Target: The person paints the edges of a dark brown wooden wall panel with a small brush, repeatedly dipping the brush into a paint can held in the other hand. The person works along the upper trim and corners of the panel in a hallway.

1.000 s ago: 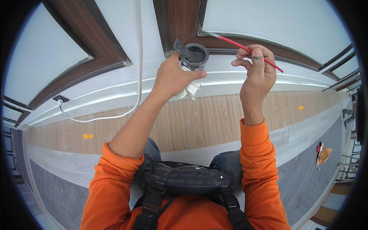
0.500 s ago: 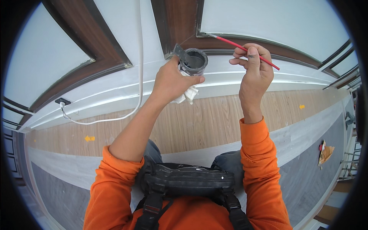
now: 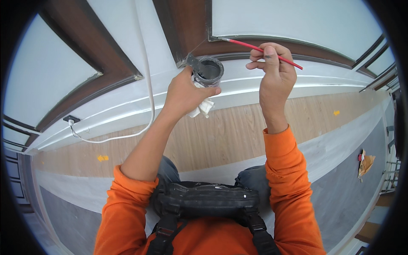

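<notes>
My left hand (image 3: 185,91) is wrapped round a small jar of dark grey paint (image 3: 216,63). A putty knife (image 3: 195,64) with a grey-smeared blade leans at the jar's left rim, and a crumpled white cloth (image 3: 203,108) hangs below it in the same hand. Between thumb and fingers, my right hand (image 3: 275,72) pinches a thin red paintbrush (image 3: 250,45). The brush tip reaches the lower left inner corner of the dark moulding round a white wall panel (image 3: 293,21). Whether the bristles touch the moulding I cannot tell.
Brown wood frame (image 3: 187,25) with dark edges runs along the wall above a white baseboard (image 3: 242,87). A white cable (image 3: 148,85) drops to a socket (image 3: 71,119) at left. A crumpled brown paper piece (image 3: 366,165) lies on the grey floor at right. A black waist bag (image 3: 208,200) sits at my lap.
The view has shifted slightly, so wall and hands sit a little further left. The brush tip stays at the same panel corner, and both hands keep their holds.
</notes>
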Motion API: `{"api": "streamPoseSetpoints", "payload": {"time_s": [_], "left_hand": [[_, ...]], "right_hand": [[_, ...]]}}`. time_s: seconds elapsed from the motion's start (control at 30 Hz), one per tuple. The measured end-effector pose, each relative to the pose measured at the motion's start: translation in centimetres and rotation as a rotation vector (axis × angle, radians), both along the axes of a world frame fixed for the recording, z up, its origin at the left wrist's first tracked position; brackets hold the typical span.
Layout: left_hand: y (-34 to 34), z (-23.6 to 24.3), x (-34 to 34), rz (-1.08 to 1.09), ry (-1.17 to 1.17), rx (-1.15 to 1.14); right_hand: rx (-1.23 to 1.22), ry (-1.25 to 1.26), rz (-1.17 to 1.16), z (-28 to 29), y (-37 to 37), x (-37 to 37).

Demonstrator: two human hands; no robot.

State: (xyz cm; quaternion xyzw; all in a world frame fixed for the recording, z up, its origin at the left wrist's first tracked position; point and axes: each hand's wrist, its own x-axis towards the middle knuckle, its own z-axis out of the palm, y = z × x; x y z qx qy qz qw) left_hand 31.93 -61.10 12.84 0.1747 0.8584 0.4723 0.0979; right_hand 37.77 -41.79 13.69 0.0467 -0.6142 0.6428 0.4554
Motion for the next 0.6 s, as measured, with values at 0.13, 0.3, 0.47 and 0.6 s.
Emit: {"api": "streamPoseSetpoints", "payload": {"time_s": [0.13, 0.3, 0.47, 0.6], "left_hand": [[-0.1, -0.5, 0.0, -0.003, 0.028, 0.003], [-0.2, -1.5, -0.3, -0.007, 0.020, 0.031], [-0.1, -1.4, -0.4, -0.005, 0.022, 0.007], [-0.1, -1.9, -0.5, -0.006, 0.019, 0.031]], "right_hand": [[-0.040, 0.027, 0.019, 0.3, -0.1, -0.1], [-0.100, -0.033, 0.011, 0.0, -0.1, -0.4], [-0.113, -0.017, -0.012, 0.0, -0.1, -0.2], [-0.074, -0.052, -0.014, -0.1, 0.0, -0.2]]}}
